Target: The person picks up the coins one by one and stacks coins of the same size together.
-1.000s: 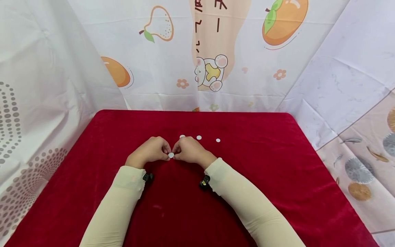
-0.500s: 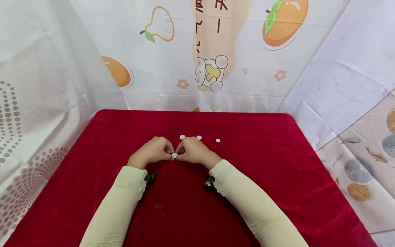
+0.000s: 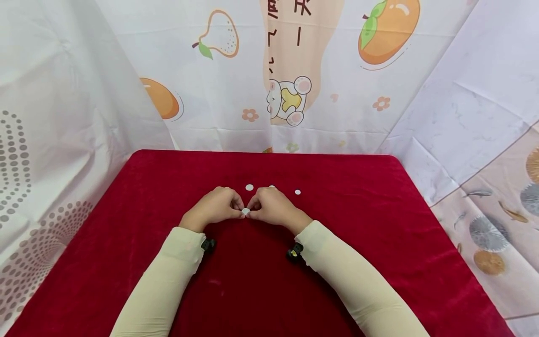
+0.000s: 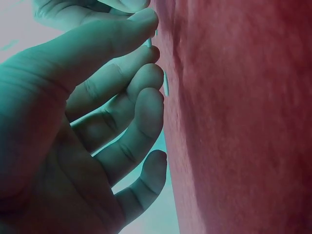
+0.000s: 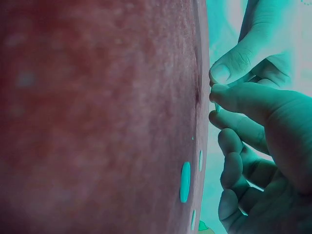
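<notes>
A small white disc [image 3: 245, 211] is held between the two hands, low over the red cloth, near the middle of the table. My left hand [image 3: 215, 206] pinches its left side with thumb and index finger; the other fingers are loosely bent in the left wrist view. On the opposite side, my right hand [image 3: 273, 206] pinches the disc likewise. Seen from the right wrist, only a thin edge of the disc [image 5: 217, 106] shows between thumb and index finger. Just beyond the hands lie a second white disc [image 3: 249, 187] and a third [image 3: 272, 186], the latter partly covered by the right hand.
Another white disc [image 3: 297, 192] lies farther right on the red cloth [image 3: 358, 187]. A larger-looking disc [image 5: 185, 182] lies beneath the right hand in the right wrist view. Printed curtains [image 3: 189, 103] stand behind the table's far edge and at its sides.
Both hands have shifted a little to the right together, with the disc still between them. The disc behind them at left is now fully uncovered; the middle one is partly covered.
</notes>
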A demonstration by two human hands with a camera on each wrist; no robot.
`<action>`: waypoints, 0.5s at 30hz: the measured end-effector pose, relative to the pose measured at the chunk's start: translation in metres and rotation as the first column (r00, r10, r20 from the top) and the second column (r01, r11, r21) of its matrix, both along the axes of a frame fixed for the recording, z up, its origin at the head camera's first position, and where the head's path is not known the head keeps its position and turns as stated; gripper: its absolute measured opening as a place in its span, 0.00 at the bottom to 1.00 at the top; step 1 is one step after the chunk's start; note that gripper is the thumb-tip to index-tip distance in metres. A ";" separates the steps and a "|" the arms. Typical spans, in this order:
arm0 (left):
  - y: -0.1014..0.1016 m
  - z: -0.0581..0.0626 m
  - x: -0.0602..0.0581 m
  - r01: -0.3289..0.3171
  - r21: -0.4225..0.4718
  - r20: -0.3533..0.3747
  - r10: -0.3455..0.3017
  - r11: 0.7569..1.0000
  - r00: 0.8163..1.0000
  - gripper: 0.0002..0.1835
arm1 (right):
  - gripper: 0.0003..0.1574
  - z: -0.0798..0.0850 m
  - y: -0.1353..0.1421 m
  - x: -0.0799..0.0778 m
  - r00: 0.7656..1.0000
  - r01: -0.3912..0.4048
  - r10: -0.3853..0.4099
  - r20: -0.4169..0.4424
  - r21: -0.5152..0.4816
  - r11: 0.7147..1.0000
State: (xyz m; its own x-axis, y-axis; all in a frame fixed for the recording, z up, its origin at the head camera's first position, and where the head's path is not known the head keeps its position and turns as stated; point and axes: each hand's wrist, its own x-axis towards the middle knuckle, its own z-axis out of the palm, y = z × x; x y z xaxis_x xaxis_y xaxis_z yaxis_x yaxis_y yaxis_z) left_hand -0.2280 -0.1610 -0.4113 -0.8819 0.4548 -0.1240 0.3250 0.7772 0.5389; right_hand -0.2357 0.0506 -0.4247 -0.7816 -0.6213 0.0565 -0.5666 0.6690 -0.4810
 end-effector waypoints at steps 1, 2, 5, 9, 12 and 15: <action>0.001 0.000 0.000 0.004 0.001 -0.002 -0.004 1.000 1.000 0.04 | 0.07 0.000 0.002 0.001 1.000 0.002 -0.002 -0.003 0.002 1.000; 0.003 0.001 0.001 0.009 0.003 -0.003 -0.009 1.000 1.000 0.04 | 0.07 0.000 0.004 0.003 1.000 0.005 -0.005 -0.004 0.005 1.000; 0.007 0.000 0.002 0.026 0.004 -0.011 -0.026 1.000 1.000 0.04 | 0.07 0.001 0.009 0.006 1.000 0.007 -0.007 -0.006 -0.005 1.000; 0.013 -0.001 0.003 0.042 0.007 -0.018 -0.042 0.999 0.999 0.04 | 0.07 0.000 0.016 0.009 0.999 0.002 -0.002 -0.036 -0.015 1.000; 0.017 -0.001 0.005 0.049 0.018 -0.016 -0.049 0.999 0.999 0.04 | 0.06 0.000 0.020 0.010 0.998 -0.014 0.013 -0.066 -0.015 1.000; 0.020 0.000 0.007 0.056 0.033 -0.014 -0.055 0.998 0.998 0.04 | 0.06 -0.001 0.025 0.011 0.997 -0.022 0.020 -0.074 -0.021 1.000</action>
